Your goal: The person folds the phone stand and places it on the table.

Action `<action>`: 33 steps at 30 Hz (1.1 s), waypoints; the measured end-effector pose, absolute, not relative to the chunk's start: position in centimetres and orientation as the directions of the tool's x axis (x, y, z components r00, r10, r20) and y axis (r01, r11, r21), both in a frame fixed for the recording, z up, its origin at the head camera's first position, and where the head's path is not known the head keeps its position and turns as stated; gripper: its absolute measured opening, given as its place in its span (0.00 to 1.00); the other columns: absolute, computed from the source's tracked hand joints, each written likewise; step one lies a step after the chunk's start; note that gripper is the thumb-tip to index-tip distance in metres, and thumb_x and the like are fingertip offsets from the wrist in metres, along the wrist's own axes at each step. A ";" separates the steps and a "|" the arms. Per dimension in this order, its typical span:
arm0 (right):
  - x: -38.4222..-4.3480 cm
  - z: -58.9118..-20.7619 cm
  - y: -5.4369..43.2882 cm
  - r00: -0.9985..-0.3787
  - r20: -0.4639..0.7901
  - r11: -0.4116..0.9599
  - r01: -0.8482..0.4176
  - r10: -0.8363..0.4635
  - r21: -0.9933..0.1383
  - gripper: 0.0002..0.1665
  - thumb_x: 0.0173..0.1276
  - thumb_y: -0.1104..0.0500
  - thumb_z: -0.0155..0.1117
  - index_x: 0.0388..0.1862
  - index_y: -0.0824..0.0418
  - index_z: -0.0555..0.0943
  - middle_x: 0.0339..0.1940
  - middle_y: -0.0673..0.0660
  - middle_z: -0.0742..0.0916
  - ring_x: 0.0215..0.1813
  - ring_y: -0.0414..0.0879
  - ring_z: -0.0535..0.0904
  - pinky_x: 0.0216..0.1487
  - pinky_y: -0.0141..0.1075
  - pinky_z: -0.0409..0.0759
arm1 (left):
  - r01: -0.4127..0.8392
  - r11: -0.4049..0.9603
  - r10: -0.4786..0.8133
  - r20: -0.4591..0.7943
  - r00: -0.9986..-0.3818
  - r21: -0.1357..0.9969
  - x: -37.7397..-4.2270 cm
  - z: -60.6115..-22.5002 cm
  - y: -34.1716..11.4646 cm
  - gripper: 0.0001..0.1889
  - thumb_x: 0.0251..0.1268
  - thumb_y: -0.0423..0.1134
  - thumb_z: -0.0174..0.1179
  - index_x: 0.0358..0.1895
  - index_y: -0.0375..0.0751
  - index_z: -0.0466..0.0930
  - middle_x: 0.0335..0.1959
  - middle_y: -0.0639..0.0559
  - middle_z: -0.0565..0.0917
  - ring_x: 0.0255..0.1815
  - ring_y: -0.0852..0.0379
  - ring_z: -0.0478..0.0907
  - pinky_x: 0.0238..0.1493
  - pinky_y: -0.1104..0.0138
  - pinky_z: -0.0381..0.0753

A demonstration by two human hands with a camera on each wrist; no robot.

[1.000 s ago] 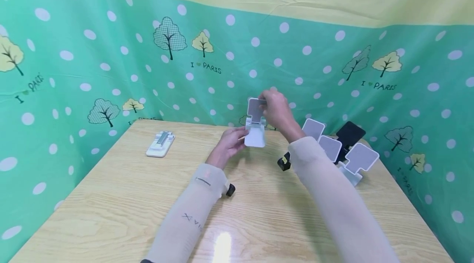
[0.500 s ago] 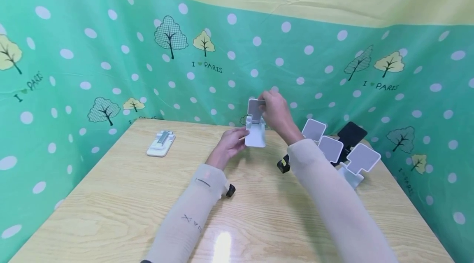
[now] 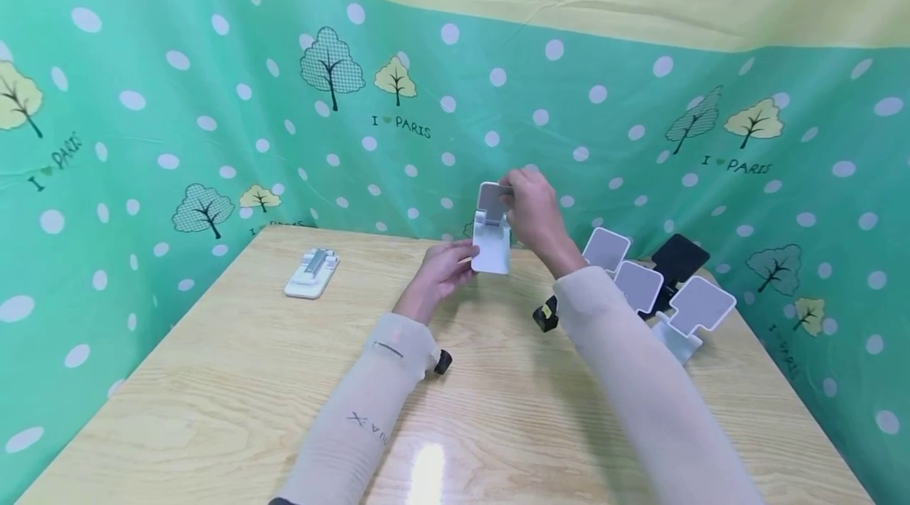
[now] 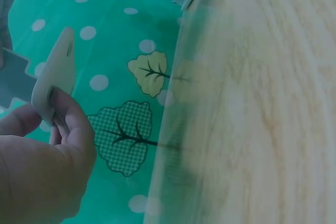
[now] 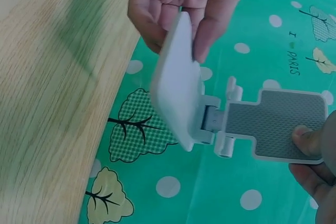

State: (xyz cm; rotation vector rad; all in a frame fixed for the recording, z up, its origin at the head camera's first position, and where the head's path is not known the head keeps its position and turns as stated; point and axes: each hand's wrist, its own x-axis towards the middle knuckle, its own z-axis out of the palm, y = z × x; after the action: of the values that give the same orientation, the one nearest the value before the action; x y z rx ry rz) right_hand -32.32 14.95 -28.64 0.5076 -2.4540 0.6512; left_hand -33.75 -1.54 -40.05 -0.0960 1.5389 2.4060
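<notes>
White phone stand point(image 3: 490, 250), unfolded, held up near the far edge of the wooden table point(image 3: 490, 410). Left hand point(image 3: 442, 272), arm extended: thumb and fingers pinch the stand's base plate. Right hand point(image 3: 533, 209), reaching higher: thumb on the grey pad, fingers behind, pinching the upper plate; cut off at the right wrist view's edge. Cluster at right: three white stands point(image 3: 702, 306), one black stand point(image 3: 678, 258); lower parts partly hidden. At left: one folded white stand point(image 3: 313, 273).
</notes>
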 end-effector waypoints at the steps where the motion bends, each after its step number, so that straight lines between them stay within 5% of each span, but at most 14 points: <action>1: -32.3 -28.7 15.0 -0.775 0.595 0.811 -0.479 -0.212 -0.335 0.10 0.66 0.74 0.67 0.46 0.67 0.82 0.43 0.60 0.85 0.48 0.54 0.79 0.50 0.43 0.84 | -0.269 -0.395 0.197 -0.205 -0.959 0.878 -33.8 -40.0 -1.6 0.23 0.68 0.27 0.63 0.66 0.30 0.76 0.62 0.35 0.81 0.56 0.46 0.82 0.50 0.65 0.85; 6: -32.5 -28.9 14.7 -0.751 0.625 0.813 -0.491 -0.213 -0.313 0.11 0.65 0.74 0.68 0.45 0.67 0.82 0.43 0.61 0.85 0.48 0.54 0.78 0.50 0.42 0.84 | -0.259 -0.410 0.185 -0.198 -0.963 0.875 -33.8 -39.7 -1.9 0.23 0.68 0.25 0.62 0.66 0.29 0.75 0.63 0.34 0.79 0.63 0.40 0.79 0.59 0.58 0.83; 16: -32.7 -30.3 13.4 -0.659 0.689 0.808 -0.560 -0.301 -0.183 0.09 0.64 0.76 0.67 0.42 0.68 0.81 0.41 0.62 0.86 0.44 0.56 0.79 0.46 0.44 0.83 | -0.255 -0.515 0.146 -0.210 -0.967 0.818 -33.8 -39.2 -2.6 0.21 0.66 0.25 0.64 0.61 0.27 0.76 0.59 0.35 0.80 0.59 0.43 0.81 0.55 0.63 0.86; 33: -32.3 -31.2 12.9 -0.598 0.741 0.815 -0.567 -0.306 -0.121 0.13 0.58 0.79 0.66 0.39 0.67 0.81 0.39 0.61 0.86 0.40 0.55 0.78 0.41 0.41 0.83 | -0.274 -0.527 0.162 -0.222 -0.962 0.804 -33.6 -38.7 -2.8 0.22 0.66 0.25 0.63 0.63 0.27 0.76 0.61 0.35 0.80 0.62 0.42 0.80 0.61 0.60 0.83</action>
State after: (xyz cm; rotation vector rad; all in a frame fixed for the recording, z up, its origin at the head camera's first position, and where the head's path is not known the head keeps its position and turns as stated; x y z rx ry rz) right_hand -32.31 12.88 -31.16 0.6376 -2.2455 0.4488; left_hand -33.64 -2.78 -38.72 -0.1742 1.3694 2.5403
